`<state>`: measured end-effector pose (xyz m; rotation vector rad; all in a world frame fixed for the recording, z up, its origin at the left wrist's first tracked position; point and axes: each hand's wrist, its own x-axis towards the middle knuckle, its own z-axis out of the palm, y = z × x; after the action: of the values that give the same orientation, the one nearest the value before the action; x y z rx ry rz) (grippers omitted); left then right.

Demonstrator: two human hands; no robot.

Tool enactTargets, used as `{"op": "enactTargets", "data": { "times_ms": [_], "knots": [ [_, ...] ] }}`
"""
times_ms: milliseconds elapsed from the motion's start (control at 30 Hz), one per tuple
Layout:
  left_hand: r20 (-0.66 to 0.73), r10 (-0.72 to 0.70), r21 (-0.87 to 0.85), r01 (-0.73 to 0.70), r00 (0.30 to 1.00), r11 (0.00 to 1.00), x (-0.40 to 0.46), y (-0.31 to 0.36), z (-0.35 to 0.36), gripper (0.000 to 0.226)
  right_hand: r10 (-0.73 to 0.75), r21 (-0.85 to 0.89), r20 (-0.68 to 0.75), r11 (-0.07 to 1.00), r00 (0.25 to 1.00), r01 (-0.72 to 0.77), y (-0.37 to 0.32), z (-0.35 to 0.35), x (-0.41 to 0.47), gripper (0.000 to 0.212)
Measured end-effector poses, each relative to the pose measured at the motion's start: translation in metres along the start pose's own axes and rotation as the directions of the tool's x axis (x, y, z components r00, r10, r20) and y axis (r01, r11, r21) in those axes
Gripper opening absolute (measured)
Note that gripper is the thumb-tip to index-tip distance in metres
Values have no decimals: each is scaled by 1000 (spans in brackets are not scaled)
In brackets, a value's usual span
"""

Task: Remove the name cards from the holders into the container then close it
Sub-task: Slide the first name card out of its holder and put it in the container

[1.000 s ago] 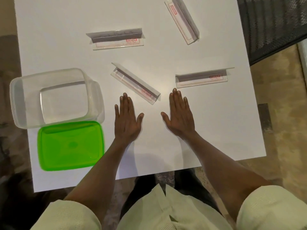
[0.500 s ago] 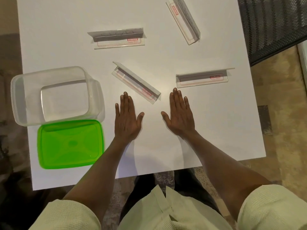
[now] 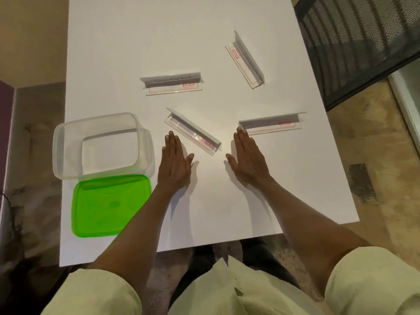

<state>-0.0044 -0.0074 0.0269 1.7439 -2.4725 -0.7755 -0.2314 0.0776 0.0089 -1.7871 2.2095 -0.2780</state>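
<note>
— Head view first: where do we stand with the name cards?

— We judge that nothing is begun. Our left hand (image 3: 173, 164) and right hand (image 3: 248, 159) both lie flat on the white table (image 3: 295, 189), palms down, fingers straight and together, holding nothing. All four clear holders seem to have their cards in them, though the cards are hard to tell from the plastic.

— Which holder do we reach first?

— Probably the middle holder (image 3: 193, 131), lying slantwise between our hands, just beyond the left fingertips. The right-hand holder (image 3: 271, 124) lies just past the right fingertips; we cannot tell if they touch it. The far-left holder (image 3: 173, 85) and the far-right holder (image 3: 246, 61) lie further up the table, well apart from us.

— And what does that first move ask of us?

— One hand to steady the holder, we think, while the other pinches the card's edge and slides it out along the slot. The plastic looks light and may skid on the smooth tabletop if pulled unsupported.

— The container?

— The clear container (image 3: 59, 146) stands open at the left edge of the table, just beside the left hand, with nothing inside that we can see. Its green lid (image 3: 109, 205) lies flat on the table on the near side of it, their edges touching or overlapping. Closing comes last.
</note>
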Motion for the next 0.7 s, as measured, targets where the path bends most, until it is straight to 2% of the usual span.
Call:
{"op": "enactTargets", "data": {
  "times_ms": [367,500,567,700],
  "knots": [
    [-159,93,60,-84,983,995,34,32,-88,66,-98,-4,-87,995,991,98,-32,-62,41,60],
    [-152,88,68,-78,984,995,44,29,-98,63,-105,-10,-127,994,986,105,-40,-68,50,39],
    [-130,91,101,-79,987,992,49,27,-100,60,-113,-46,-106,993,988,108,-40,-67,55,29],
    [-123,124,152,-105,985,983,58,23,-103,52,-50,-11,-31,999,998,50,-38,-60,60,25]
  ]
}}
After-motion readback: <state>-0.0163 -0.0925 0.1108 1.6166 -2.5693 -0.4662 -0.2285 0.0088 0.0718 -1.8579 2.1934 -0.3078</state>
